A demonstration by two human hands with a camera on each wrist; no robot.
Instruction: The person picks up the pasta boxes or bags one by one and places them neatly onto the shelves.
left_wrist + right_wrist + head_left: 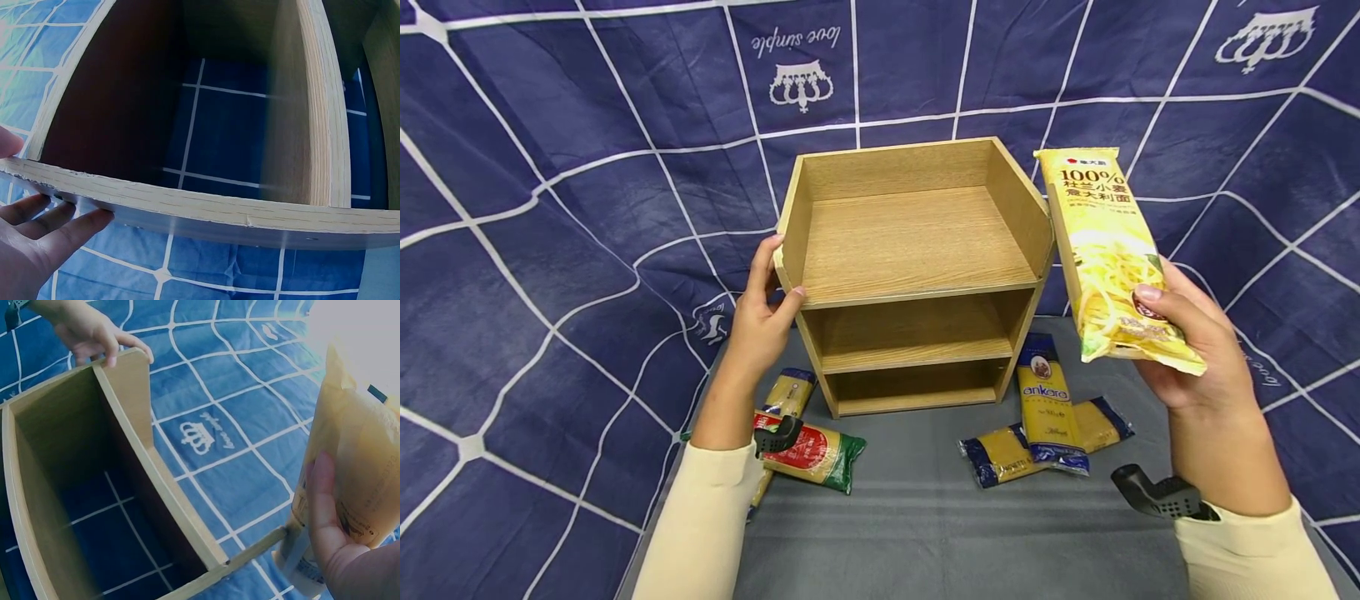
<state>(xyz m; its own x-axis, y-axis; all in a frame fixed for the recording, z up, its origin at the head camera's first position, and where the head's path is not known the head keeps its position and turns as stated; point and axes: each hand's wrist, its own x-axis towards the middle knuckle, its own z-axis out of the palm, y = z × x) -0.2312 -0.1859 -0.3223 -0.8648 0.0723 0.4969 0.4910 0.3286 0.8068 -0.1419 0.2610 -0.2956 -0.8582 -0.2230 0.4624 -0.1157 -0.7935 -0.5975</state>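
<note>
My right hand (pixel 1198 342) grips a yellow packet of spaghetti (pixel 1112 250) by its lower right part, held up beside the shelf's right side. The same packet (pixel 356 469) shows in the right wrist view with the thumb across it. A small wooden shelf (pixel 917 242) with an open top tray and two compartments below stands in the middle. At its upper left edge my left hand (pixel 763 321) holds the side panel, thumb inside the front corner and fingers outside. In the left wrist view, the left hand's fingers (pixel 69 219) lie along the panel's outer face.
Right of the shelf, a blue-and-gold pasta packet (pixel 1048 408) lies across another pasta packet (pixel 1101 425). On the left, a red-and-green pasta packet (pixel 812 454) overlaps a gold one (pixel 790 392). Blue checked cloth (pixel 587 208) hangs behind and beside the grey table (pixel 925 500).
</note>
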